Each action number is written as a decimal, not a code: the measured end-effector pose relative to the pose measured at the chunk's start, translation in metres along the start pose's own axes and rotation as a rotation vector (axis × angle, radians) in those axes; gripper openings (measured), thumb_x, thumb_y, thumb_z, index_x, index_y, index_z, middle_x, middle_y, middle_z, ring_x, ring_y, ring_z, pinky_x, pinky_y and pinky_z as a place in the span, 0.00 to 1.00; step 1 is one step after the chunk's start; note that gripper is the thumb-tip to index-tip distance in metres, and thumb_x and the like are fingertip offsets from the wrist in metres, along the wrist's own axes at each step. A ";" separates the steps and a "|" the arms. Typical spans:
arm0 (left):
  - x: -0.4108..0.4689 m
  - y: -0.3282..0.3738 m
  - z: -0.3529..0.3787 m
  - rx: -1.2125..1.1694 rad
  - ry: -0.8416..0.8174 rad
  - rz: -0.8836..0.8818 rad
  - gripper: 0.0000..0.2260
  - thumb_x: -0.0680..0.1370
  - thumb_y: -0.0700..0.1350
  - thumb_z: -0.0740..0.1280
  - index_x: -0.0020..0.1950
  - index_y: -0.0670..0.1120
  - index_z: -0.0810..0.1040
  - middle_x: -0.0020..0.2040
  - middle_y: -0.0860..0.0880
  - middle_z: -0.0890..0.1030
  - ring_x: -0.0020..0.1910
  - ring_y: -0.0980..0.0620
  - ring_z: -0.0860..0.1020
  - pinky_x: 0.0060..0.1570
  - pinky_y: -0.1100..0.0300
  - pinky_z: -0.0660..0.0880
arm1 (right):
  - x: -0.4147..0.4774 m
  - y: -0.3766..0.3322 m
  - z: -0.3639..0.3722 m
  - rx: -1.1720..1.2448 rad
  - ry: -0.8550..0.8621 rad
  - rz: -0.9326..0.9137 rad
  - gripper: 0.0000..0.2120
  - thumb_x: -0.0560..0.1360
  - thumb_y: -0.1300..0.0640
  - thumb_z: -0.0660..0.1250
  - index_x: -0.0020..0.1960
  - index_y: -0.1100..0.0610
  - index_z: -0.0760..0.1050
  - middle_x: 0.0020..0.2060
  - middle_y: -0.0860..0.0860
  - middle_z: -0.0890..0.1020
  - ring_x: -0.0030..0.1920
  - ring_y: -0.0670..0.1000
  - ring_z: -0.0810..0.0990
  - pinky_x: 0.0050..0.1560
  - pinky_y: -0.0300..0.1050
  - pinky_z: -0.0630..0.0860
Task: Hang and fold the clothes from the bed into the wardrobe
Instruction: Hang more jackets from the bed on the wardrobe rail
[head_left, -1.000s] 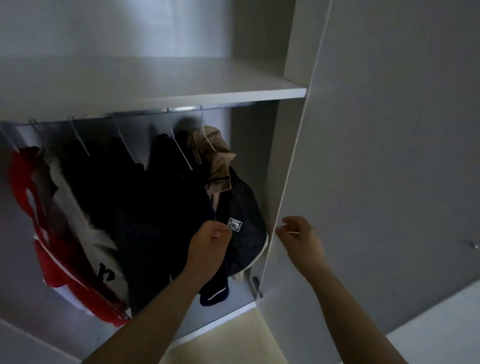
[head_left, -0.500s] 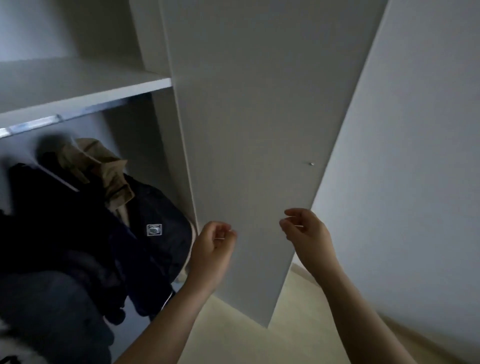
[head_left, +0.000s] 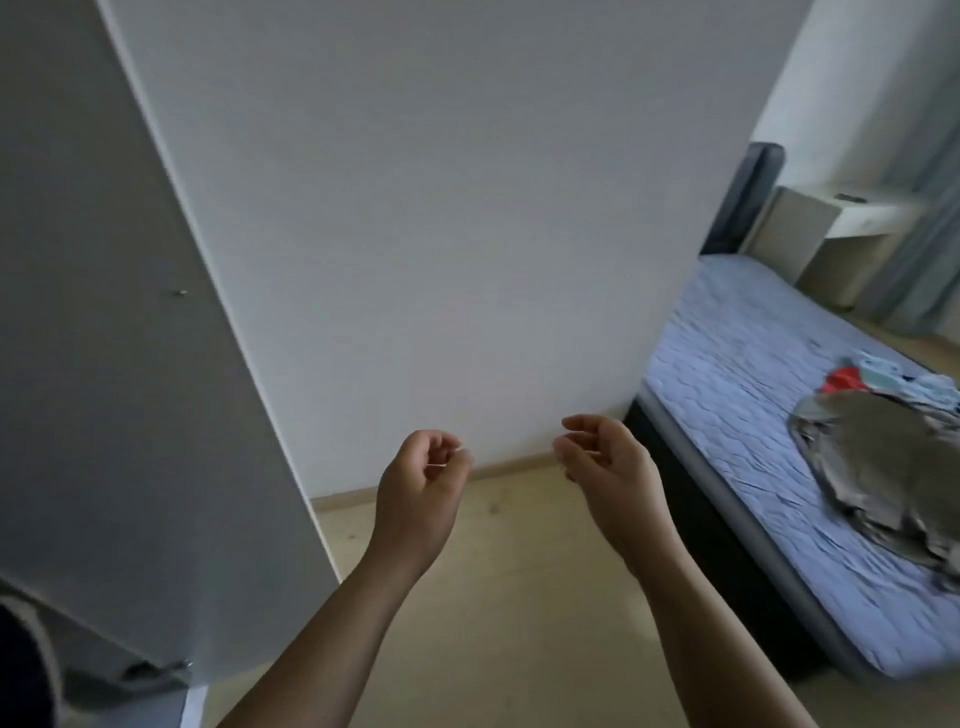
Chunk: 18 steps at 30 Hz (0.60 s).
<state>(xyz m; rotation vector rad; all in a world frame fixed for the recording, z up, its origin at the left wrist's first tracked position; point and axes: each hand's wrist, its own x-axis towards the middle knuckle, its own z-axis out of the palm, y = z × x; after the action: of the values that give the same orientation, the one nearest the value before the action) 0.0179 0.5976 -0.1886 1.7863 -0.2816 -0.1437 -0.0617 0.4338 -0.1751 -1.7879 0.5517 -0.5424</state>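
Both hands are up in the air and hold nothing. On the left hand (head_left: 421, 483) the fingers are curled in loosely, with the thumb close by the fingertips. On the right hand (head_left: 605, 462) the fingers are bent softly too, and the palm faces the left hand. The two hands are near each other but do not touch, low in the middle of the view.

At 9 o'clock is the grey wardrobe door (head_left: 119, 364). It stands open, and a tiny metal knob (head_left: 179, 292) sits on it. At 8 o'clock, in the corner, a bit of dark cloth (head_left: 15, 670) peeks in by the door's bottom edge.

At 12 o'clock is a plain white wall (head_left: 441, 208). The floor (head_left: 519, 597) under the hands is light tan.

At 3 o'clock is the bed (head_left: 737, 395), with a pale blue quilted top. The clothes lie on it, well away from both hands. A big grey-brown piece (head_left: 883, 462) is spread out flat. Just behind it are a red piece (head_left: 844, 380) and some light blue ones (head_left: 930, 389).

At 2 o'clock a dark headboard (head_left: 748, 197) stands by a small pale table (head_left: 831, 234).
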 end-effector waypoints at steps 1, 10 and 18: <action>-0.003 0.007 0.023 0.002 -0.052 0.023 0.01 0.77 0.46 0.67 0.46 0.51 0.76 0.42 0.53 0.80 0.41 0.54 0.79 0.42 0.63 0.73 | -0.004 0.006 -0.025 0.002 0.057 0.010 0.07 0.75 0.56 0.69 0.52 0.47 0.77 0.42 0.45 0.83 0.39 0.40 0.80 0.38 0.33 0.76; -0.053 0.063 0.228 -0.035 -0.398 0.144 0.02 0.76 0.44 0.68 0.45 0.50 0.75 0.39 0.52 0.80 0.37 0.56 0.77 0.40 0.64 0.73 | -0.039 0.052 -0.231 -0.071 0.386 0.049 0.07 0.76 0.57 0.68 0.53 0.50 0.76 0.43 0.47 0.82 0.41 0.41 0.81 0.40 0.35 0.78; -0.129 0.101 0.393 -0.087 -0.719 0.191 0.02 0.77 0.44 0.67 0.46 0.51 0.76 0.42 0.52 0.80 0.41 0.55 0.78 0.45 0.57 0.77 | -0.096 0.099 -0.395 -0.091 0.659 0.102 0.07 0.75 0.59 0.69 0.51 0.50 0.76 0.43 0.49 0.83 0.42 0.44 0.82 0.45 0.41 0.79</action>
<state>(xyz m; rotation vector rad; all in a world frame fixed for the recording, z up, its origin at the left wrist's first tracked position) -0.2145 0.2410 -0.1894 1.5554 -0.9391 -0.6526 -0.3886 0.1732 -0.1746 -1.6339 1.1245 -1.0571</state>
